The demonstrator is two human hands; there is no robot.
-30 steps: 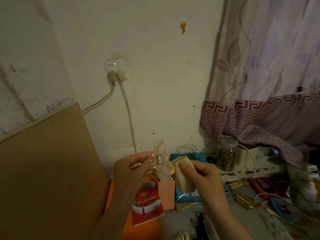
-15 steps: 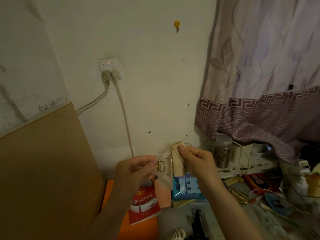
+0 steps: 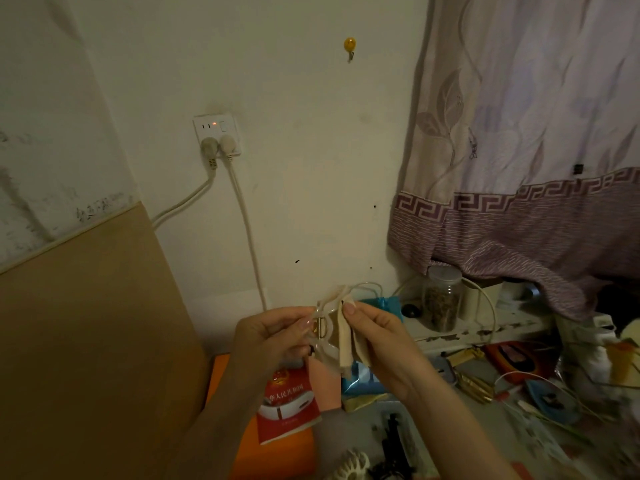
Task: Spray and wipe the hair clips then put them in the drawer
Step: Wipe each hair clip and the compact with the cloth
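Head view, left hand [image 3: 273, 336] pinching clear hair clip [image 3: 323, 332], right hand [image 3: 375, 337] pinching beige cloth [image 3: 346, 344] against it

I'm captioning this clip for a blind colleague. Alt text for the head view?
Left hand holds a clear hair clip while the right hand presses a beige cloth against it, above a cluttered table by a wall socket and curtain.
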